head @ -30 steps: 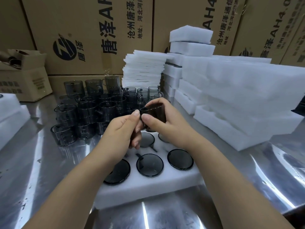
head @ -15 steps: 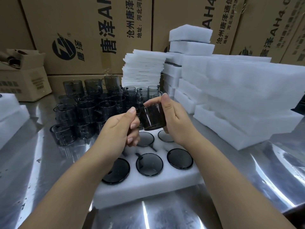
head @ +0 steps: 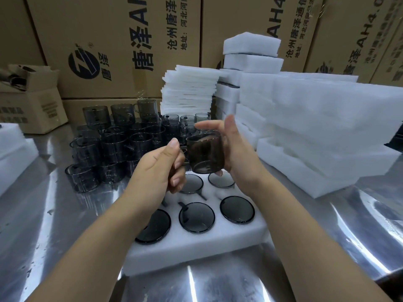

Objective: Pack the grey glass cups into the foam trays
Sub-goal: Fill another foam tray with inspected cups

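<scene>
A smoky grey glass cup (head: 205, 153) hangs in the air between the two hands, just above the back row of the white foam tray (head: 196, 247). The left hand (head: 161, 168) has its thumb and curled fingers closed on the cup's handle side, though the handle itself is mostly hidden. The right hand (head: 236, 153) lays its palm against the far wall, fingers straight and pointing upward, steadying rather than gripping. I take this as turning the cup so its handle will meet a slot in the foam.

Below the fingers, five round pockets each hold a cup, showing as dark flat discs level with the foam, two with handles lying in side slots. Whether a sixth pocket lies under the left knuckles I cannot tell. Beyond the left fingertips a crowd of loose grey cups (head: 113, 144) stands on the shiny steel table (head: 54, 236), the supply close by. Past the right-hand fingers rise stacked white foam trays (head: 327, 131), near enough to reach.
</scene>
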